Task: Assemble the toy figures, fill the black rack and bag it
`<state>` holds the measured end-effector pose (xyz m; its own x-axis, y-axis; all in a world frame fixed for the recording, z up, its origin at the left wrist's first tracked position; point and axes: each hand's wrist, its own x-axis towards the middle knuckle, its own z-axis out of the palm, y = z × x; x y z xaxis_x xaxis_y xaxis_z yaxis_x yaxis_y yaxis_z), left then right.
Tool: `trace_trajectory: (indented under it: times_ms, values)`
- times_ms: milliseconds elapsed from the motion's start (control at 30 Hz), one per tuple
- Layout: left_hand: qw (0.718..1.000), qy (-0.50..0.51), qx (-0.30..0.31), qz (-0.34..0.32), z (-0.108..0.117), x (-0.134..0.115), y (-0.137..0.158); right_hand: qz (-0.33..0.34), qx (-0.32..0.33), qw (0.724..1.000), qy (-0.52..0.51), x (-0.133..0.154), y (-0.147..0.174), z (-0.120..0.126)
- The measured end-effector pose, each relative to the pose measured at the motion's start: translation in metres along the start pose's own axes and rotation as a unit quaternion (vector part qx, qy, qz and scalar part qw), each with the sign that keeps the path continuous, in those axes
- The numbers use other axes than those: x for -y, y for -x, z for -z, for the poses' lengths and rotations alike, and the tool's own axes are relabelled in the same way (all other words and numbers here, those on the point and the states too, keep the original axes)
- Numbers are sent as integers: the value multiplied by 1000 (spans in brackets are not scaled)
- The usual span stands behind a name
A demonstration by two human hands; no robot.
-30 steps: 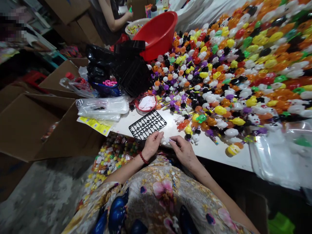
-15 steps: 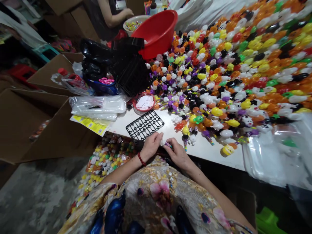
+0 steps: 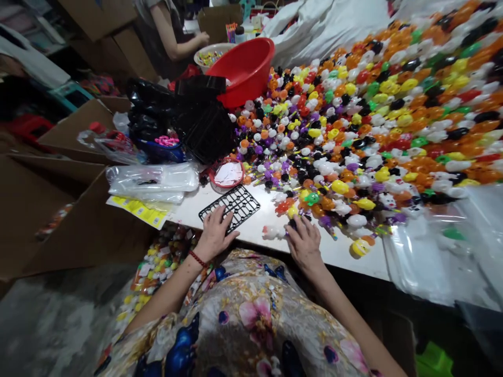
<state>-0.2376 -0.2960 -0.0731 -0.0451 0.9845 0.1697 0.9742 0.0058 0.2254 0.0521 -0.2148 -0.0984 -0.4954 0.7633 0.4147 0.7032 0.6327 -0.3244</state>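
My left hand [image 3: 215,234] rests on the near left part of a black plastic grid tray [image 3: 247,201], its fingers spread. At the near edge of a heap of small coloured plastic figures [image 3: 338,157], my right hand [image 3: 304,242] reaches down with its fingers apart. A black piece [image 3: 292,223] lies right under its fingertips; whether they touch it I cannot tell. Beside that hand, on the white table [image 3: 251,230], a white figure [image 3: 274,232] lies on its side. A yellow figure [image 3: 360,247] sits to the right of my right hand.
Behind the tray stands a red basket [image 3: 227,173] with white slips. Plastic bags [image 3: 153,180] lie left, more clear bags [image 3: 428,256] right. A red basin [image 3: 245,68] tilts at the back. Open cartons [image 3: 70,209] stand left. Another person's arm [image 3: 173,44] works beyond.
My hands have moved apart. The white figure that was between them now lies on the table. My left hand went to the grid tray, my right hand to the heap's edge.
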Motion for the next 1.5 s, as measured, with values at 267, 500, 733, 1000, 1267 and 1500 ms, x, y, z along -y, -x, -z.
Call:
trace_trajectory:
  times_ms: [267, 500, 733, 1000, 1267, 1500]
  values:
    - [1000, -6, 14, -19, -2, -28, 3, -35, -12, 999, -33, -25, -59, -29]
    - [999, -12, 44, -3, 0, -58, -2, -68, -23, 997, -31, -31, -79, -33]
    - [992, -17, 129, 2, 7, -86, -33, -91, -45, 992, -81, -32, -80, -32]
    - [975, -11, 204, 86, 12, -128, -68, -81, -49, 979, -181, -7, -92, 1]
    - [992, 59, 102, 36, 15, -100, -51, -264, 104, 760, -584, 19, -87, 11]
    - [989, 102, -3, -109, 20, -20, -18, -335, 161, 657, -655, 30, -86, 9]
